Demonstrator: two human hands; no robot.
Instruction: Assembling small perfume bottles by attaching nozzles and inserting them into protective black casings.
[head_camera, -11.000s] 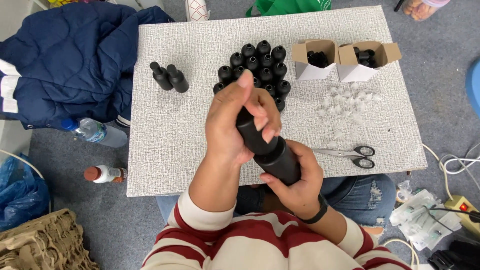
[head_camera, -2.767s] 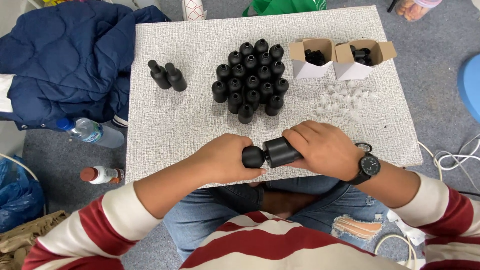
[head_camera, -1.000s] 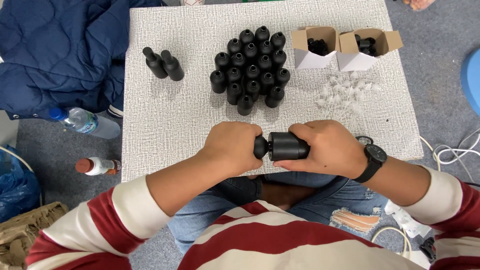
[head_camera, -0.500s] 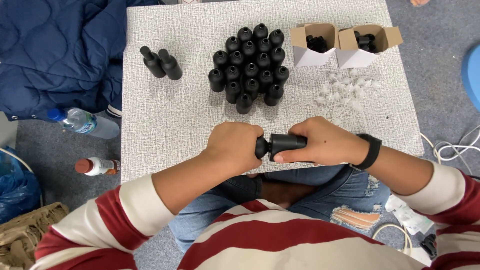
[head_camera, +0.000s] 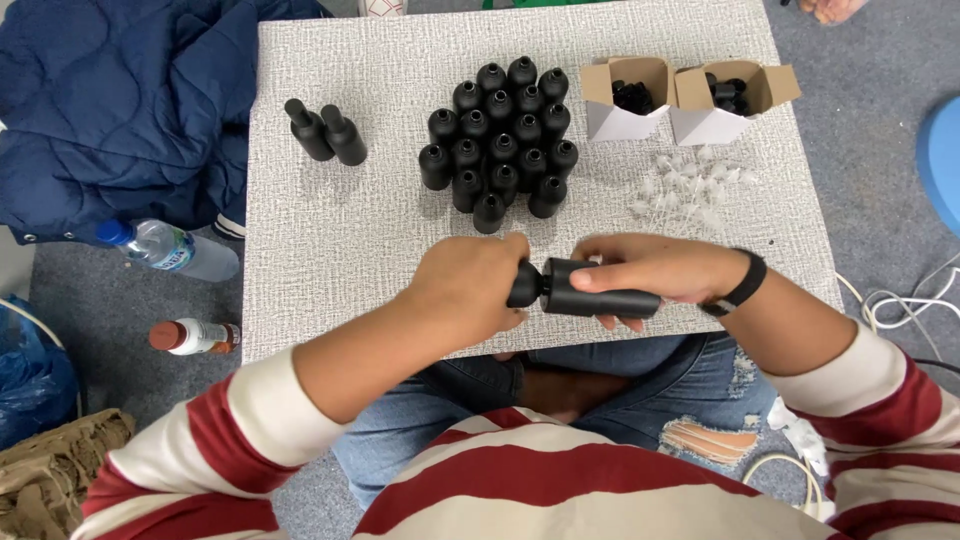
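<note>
A black bottle (head_camera: 600, 299) lies sideways above the table's near edge, gripped around its body by my right hand (head_camera: 655, 277). My left hand (head_camera: 470, 290) is closed over the bottle's black cap (head_camera: 525, 285) at its left end. Behind my hands stands a cluster of several upright black bottles (head_camera: 500, 130). Two more black bottles (head_camera: 325, 132) lie side by side at the far left of the table.
Two open cardboard boxes (head_camera: 688, 97) holding black parts stand at the back right, with a heap of small clear plastic pieces (head_camera: 690, 185) in front of them. The grey table (head_camera: 330, 240) has a blue jacket (head_camera: 110, 110) and two drink bottles (head_camera: 170, 250) to its left.
My right hand has rolled over the top of the bottle, and the left hand has stayed clamped on the cap. The camera has tilted slightly.
</note>
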